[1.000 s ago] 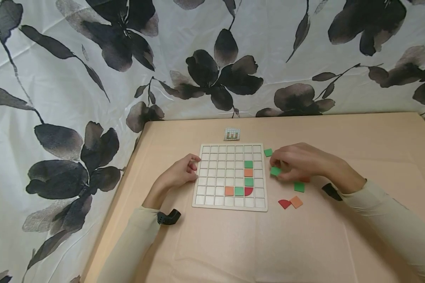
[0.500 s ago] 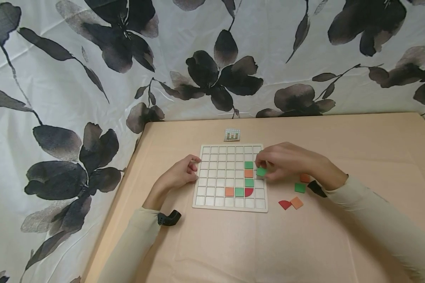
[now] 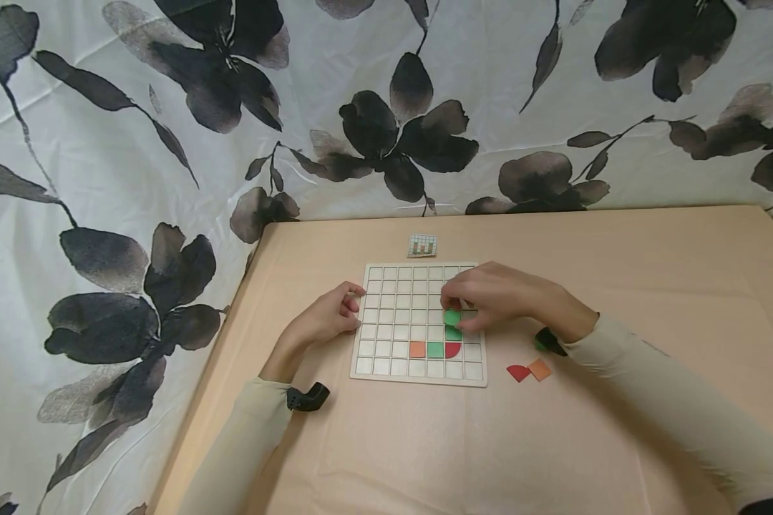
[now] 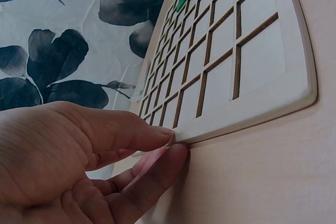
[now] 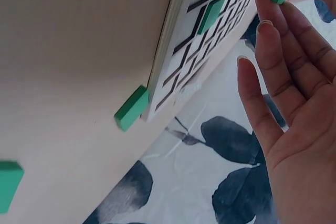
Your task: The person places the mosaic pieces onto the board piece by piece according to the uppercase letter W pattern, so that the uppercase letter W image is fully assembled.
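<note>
A white grid board [image 3: 386, 315] lies on the table. At its left edge, my left hand [image 3: 322, 315] pinches the rim between thumb and finger, as the left wrist view shows. My right hand [image 3: 505, 297] pinches a green square tile [image 3: 452, 317] over the board's right part. Just in front of that tile, a green tile [image 3: 453, 334] sits in a cell. Along a nearer row are an orange tile [image 3: 416, 348], a green tile [image 3: 434, 349] and a red rounded tile [image 3: 452, 350]. The right hand hides some cells behind it.
Right of the board lie a loose red rounded tile [image 3: 518, 373] and an orange tile [image 3: 540, 369]. The right wrist view shows a loose green tile [image 5: 131, 108] by the board's corner. A small patterned card [image 3: 422, 245] is behind the board, before a floral cloth [image 3: 335, 71].
My right hand has carried the green tile leftward, from beside the board to over its cells. The left hand has stayed at the left edge.
</note>
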`<control>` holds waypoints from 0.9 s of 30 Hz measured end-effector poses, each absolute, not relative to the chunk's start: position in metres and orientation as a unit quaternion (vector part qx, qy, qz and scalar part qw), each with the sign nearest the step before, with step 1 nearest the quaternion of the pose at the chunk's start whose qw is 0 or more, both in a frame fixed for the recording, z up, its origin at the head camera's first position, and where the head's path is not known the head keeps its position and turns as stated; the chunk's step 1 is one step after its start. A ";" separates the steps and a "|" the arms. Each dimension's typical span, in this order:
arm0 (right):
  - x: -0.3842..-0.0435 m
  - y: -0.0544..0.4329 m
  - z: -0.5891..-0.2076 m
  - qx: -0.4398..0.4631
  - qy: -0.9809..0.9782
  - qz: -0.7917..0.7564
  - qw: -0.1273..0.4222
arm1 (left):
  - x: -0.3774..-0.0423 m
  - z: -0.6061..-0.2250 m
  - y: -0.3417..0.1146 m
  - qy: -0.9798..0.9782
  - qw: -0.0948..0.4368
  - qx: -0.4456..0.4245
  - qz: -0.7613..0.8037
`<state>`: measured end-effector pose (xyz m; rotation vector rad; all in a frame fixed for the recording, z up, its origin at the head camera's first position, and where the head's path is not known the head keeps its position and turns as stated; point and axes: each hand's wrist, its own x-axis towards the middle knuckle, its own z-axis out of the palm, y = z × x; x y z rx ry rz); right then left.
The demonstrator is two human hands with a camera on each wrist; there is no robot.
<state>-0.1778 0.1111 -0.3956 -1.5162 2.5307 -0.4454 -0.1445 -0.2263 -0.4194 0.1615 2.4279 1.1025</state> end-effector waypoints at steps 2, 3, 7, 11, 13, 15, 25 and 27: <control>-0.178 0.108 -0.398 -0.510 0.844 -0.146 0.080 | -0.144 -0.419 -0.226 0.884 0.233 0.058 0.401; -0.179 0.106 -0.399 -0.511 0.844 -0.142 0.080 | -0.143 -0.419 -0.225 0.884 0.233 0.058 0.401; -0.179 0.098 -0.400 -0.512 0.844 -0.135 0.088 | -0.143 -0.418 -0.225 0.885 0.234 0.060 0.398; -0.179 0.090 -0.400 -0.514 0.841 -0.133 0.102 | -0.144 -0.419 -0.226 0.885 0.234 0.060 0.398; -0.179 0.086 -0.399 -0.516 0.839 -0.133 0.108 | -0.145 -0.420 -0.226 0.885 0.234 0.060 0.398; -0.179 0.083 -0.400 -0.518 0.837 -0.134 0.112 | -0.145 -0.420 -0.226 0.886 0.233 0.060 0.396; -0.179 0.070 -0.402 -0.538 0.826 -0.128 0.109 | -0.145 -0.420 -0.226 0.888 0.231 0.062 0.392; -0.179 0.067 -0.403 -0.539 0.826 -0.122 0.108 | -0.145 -0.419 -0.226 0.888 0.233 0.059 0.393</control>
